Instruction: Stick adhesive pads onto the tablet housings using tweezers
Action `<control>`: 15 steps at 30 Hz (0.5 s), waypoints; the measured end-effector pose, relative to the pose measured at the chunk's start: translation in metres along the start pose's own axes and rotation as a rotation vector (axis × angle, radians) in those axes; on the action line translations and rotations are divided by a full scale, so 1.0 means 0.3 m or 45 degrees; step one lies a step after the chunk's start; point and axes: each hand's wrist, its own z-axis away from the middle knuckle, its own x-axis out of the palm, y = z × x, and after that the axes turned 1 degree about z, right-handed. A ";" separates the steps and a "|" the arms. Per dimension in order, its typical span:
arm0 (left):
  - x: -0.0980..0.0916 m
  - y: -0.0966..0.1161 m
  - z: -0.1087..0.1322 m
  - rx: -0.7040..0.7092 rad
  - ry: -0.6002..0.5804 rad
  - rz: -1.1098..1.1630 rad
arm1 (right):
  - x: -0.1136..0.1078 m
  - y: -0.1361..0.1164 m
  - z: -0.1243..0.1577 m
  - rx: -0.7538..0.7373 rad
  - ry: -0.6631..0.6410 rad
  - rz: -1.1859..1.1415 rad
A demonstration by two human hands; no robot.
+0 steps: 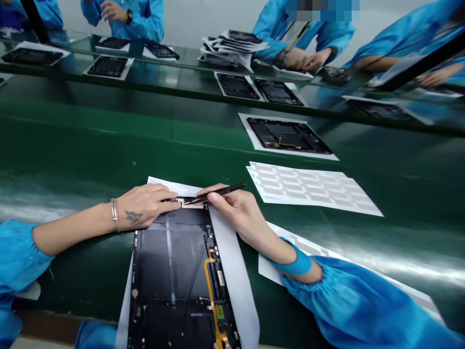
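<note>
A black tablet housing [189,247] lies in front of me on a white sheet [232,271], with an orange flex cable [209,276] along its right side. My left hand [145,206] rests across the housing's far edge, fingers stretched out and touching it beside a small pale strip [192,205]. My right hand [243,213] grips black tweezers [221,192] between thumb and fingers. The tweezers slant down to the left, their tips over the pale strip near my left fingertips. Whether the tips touch the strip, I cannot tell.
Label sheets [308,189] lie to the right; another label sheet [348,266] is partly under my right arm. Beyond them sits another tablet housing [288,134] on paper. Across the green bench [90,131], more housings, a stack of them [232,46] and several co-workers in blue sleeves show.
</note>
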 end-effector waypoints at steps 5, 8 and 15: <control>-0.004 0.004 -0.007 0.024 0.020 -0.004 | -0.007 -0.023 0.001 -0.023 -0.047 0.077; -0.005 0.008 -0.008 0.006 -0.018 -0.018 | -0.007 -0.037 -0.005 -0.049 -0.085 0.129; 0.000 0.007 -0.009 -0.002 -0.021 -0.037 | -0.063 -0.019 0.012 -0.082 -0.054 0.248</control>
